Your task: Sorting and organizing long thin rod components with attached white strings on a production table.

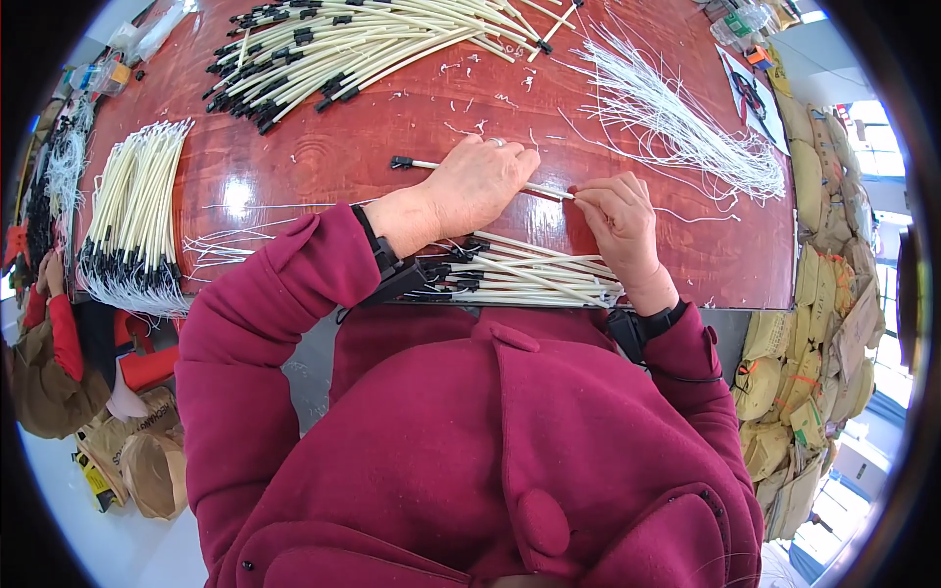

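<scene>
A thin cream rod with a black end piece lies across the table in front of me. My left hand is closed over its middle, palm down, hiding that stretch. My right hand pinches the rod's right tip between thumb and fingers; the exact contact is partly hidden. A white string trails out to the right of that hand. Just below both hands, a loose group of similar cream rods with black ends lies along the table's near edge.
A large heap of rods covers the far table. An orderly bundle of rods lies at the left, white strings at the right. Black-handled scissors rest far right. Stacked sacks stand beyond; another person's hand shows at left.
</scene>
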`<state>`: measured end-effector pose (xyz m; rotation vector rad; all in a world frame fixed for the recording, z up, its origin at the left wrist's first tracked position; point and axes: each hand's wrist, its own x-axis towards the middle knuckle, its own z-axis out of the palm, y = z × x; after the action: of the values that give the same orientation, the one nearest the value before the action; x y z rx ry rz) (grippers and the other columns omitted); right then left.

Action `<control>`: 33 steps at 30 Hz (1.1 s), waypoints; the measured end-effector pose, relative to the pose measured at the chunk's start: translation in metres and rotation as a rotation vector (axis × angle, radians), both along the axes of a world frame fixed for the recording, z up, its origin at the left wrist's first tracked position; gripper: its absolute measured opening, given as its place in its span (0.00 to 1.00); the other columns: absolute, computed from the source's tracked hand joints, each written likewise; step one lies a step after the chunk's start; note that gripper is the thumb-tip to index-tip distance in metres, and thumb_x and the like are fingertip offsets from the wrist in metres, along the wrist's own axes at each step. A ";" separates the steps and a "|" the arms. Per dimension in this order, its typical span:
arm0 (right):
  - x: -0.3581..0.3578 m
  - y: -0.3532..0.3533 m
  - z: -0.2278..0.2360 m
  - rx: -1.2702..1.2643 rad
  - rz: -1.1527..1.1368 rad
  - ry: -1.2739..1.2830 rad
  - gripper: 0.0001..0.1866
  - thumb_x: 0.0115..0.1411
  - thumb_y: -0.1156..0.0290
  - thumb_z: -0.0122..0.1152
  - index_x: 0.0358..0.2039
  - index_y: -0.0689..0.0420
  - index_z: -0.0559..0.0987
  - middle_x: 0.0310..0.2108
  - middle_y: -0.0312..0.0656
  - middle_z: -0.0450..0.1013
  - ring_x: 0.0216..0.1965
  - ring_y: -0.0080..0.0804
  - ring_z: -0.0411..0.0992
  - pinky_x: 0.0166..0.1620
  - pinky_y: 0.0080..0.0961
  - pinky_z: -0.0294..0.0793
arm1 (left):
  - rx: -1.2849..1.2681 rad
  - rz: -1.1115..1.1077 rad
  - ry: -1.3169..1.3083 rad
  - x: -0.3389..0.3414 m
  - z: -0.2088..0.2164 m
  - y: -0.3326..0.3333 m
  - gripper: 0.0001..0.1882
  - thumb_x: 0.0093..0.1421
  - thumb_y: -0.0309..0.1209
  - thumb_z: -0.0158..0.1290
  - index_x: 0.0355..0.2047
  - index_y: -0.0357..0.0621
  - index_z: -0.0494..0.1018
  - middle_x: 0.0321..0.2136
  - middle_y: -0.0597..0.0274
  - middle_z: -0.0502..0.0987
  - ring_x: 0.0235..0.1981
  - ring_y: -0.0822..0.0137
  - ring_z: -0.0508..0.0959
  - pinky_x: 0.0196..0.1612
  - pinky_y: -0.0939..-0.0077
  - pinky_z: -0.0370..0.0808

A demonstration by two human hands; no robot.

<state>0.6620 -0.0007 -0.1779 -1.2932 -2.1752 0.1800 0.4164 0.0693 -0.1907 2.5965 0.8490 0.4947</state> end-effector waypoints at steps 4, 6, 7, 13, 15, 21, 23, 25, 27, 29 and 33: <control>-0.003 0.001 0.001 -0.007 0.022 0.000 0.06 0.54 0.81 0.69 0.33 0.58 0.84 0.38 0.37 0.81 0.39 0.35 0.74 0.46 0.30 0.70 | 0.006 0.003 0.009 -0.003 0.000 -0.001 0.02 0.64 0.27 0.52 0.36 0.44 0.70 0.33 0.58 0.78 0.40 0.54 0.80 0.42 0.58 0.70; -0.006 0.001 0.002 -0.006 0.036 0.005 0.06 0.54 0.81 0.69 0.33 0.58 0.84 0.38 0.37 0.82 0.38 0.35 0.75 0.45 0.30 0.71 | 0.002 -0.001 0.014 -0.007 0.001 -0.001 0.02 0.64 0.28 0.52 0.36 0.44 0.70 0.33 0.58 0.78 0.40 0.54 0.80 0.42 0.58 0.70; -0.007 0.001 0.002 -0.001 0.036 0.008 0.07 0.54 0.81 0.69 0.34 0.58 0.84 0.39 0.38 0.82 0.38 0.35 0.75 0.45 0.30 0.71 | 0.002 0.006 0.019 -0.010 0.002 -0.002 0.02 0.64 0.28 0.52 0.36 0.44 0.70 0.33 0.58 0.78 0.40 0.54 0.80 0.42 0.58 0.70; -0.016 -0.004 0.005 0.033 -0.026 0.003 0.07 0.54 0.76 0.71 0.35 0.57 0.85 0.38 0.35 0.82 0.37 0.35 0.75 0.44 0.31 0.72 | 0.017 -0.006 0.012 -0.005 0.007 -0.006 0.03 0.62 0.27 0.51 0.36 0.43 0.71 0.33 0.57 0.78 0.39 0.52 0.80 0.41 0.57 0.72; -0.018 -0.004 0.007 0.035 -0.009 0.001 0.07 0.54 0.76 0.71 0.36 0.58 0.85 0.39 0.36 0.82 0.37 0.36 0.75 0.44 0.31 0.72 | 0.030 -0.009 0.023 -0.004 0.010 -0.007 0.03 0.62 0.27 0.51 0.36 0.43 0.71 0.33 0.57 0.79 0.39 0.52 0.80 0.41 0.57 0.72; -0.023 -0.010 0.007 0.015 0.045 -0.013 0.08 0.55 0.77 0.71 0.37 0.60 0.85 0.39 0.40 0.82 0.36 0.38 0.75 0.43 0.31 0.73 | -0.008 -0.009 0.115 -0.016 0.023 -0.011 0.06 0.60 0.27 0.53 0.39 0.43 0.72 0.34 0.56 0.79 0.40 0.51 0.80 0.43 0.56 0.73; -0.025 -0.009 0.012 0.008 0.050 -0.004 0.08 0.55 0.77 0.70 0.37 0.60 0.85 0.39 0.41 0.82 0.36 0.38 0.75 0.43 0.31 0.73 | -0.007 -0.017 0.132 -0.022 0.030 -0.012 0.08 0.60 0.27 0.54 0.41 0.43 0.73 0.34 0.56 0.79 0.40 0.51 0.80 0.44 0.56 0.73; -0.025 -0.008 0.016 -0.011 0.058 0.004 0.07 0.56 0.77 0.70 0.36 0.60 0.85 0.38 0.41 0.82 0.36 0.39 0.76 0.42 0.31 0.73 | 0.170 0.031 -0.083 -0.040 0.038 -0.013 0.14 0.59 0.29 0.58 0.45 0.44 0.74 0.35 0.55 0.79 0.42 0.52 0.79 0.45 0.57 0.73; -0.017 -0.007 0.018 -0.036 0.051 0.020 0.07 0.56 0.77 0.69 0.36 0.60 0.85 0.37 0.42 0.82 0.36 0.39 0.76 0.43 0.31 0.73 | 0.260 0.042 -0.194 -0.062 0.049 -0.012 0.17 0.58 0.30 0.60 0.48 0.44 0.75 0.35 0.54 0.79 0.43 0.52 0.79 0.46 0.57 0.73; -0.009 -0.006 0.018 -0.094 0.052 0.048 0.06 0.56 0.77 0.69 0.35 0.61 0.85 0.36 0.42 0.83 0.37 0.39 0.76 0.43 0.31 0.73 | 0.283 0.225 -0.162 -0.092 0.056 -0.012 0.23 0.55 0.32 0.65 0.51 0.44 0.76 0.39 0.53 0.80 0.46 0.53 0.78 0.49 0.59 0.73; -0.008 -0.010 0.023 -0.188 0.030 0.103 0.05 0.56 0.78 0.68 0.34 0.62 0.85 0.36 0.43 0.83 0.37 0.38 0.77 0.44 0.31 0.74 | 0.070 0.240 -0.035 -0.129 0.045 -0.018 0.18 0.56 0.31 0.65 0.46 0.41 0.78 0.42 0.54 0.81 0.46 0.53 0.79 0.49 0.61 0.74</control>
<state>0.6544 -0.0103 -0.1545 -1.3220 -2.1311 0.4632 0.2872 0.0511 -0.1461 2.5522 1.1584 0.6448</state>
